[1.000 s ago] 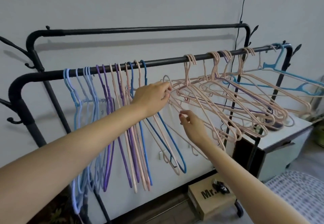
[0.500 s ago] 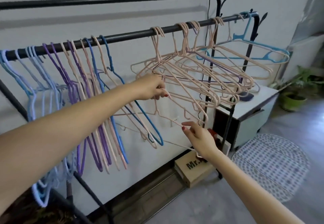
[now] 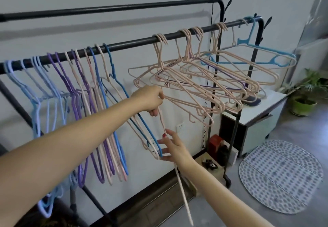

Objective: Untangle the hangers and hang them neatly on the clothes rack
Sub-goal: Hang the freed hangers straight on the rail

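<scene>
Sorted hangers [image 3: 85,93]: blue, purple, pink; hooked upright on rack's front rail [image 3: 131,43], 9 to 11 o'clock; done portion.
Left hand [image 3: 150,99]: centre; fingers curled, pinching upper end of pink hanger [image 3: 182,187], likely steadying it for extraction.
Right hand [image 3: 174,149]: 6 o'clock; fingers spread, thumb and forefinger lightly at that hanger's shaft, guiding it.
Tangled pink cluster [image 3: 204,79]: 1 to 2 o'clock on rail, interlocked, tilted; pending.

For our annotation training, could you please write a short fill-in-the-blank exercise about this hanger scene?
1. The left hand grips a ____-coloured hanger.
2. The tangled hangers hang on the ____ rail of the rack.
3. The potted plant stands on the ____.

Missing words: pink; front; floor
</scene>
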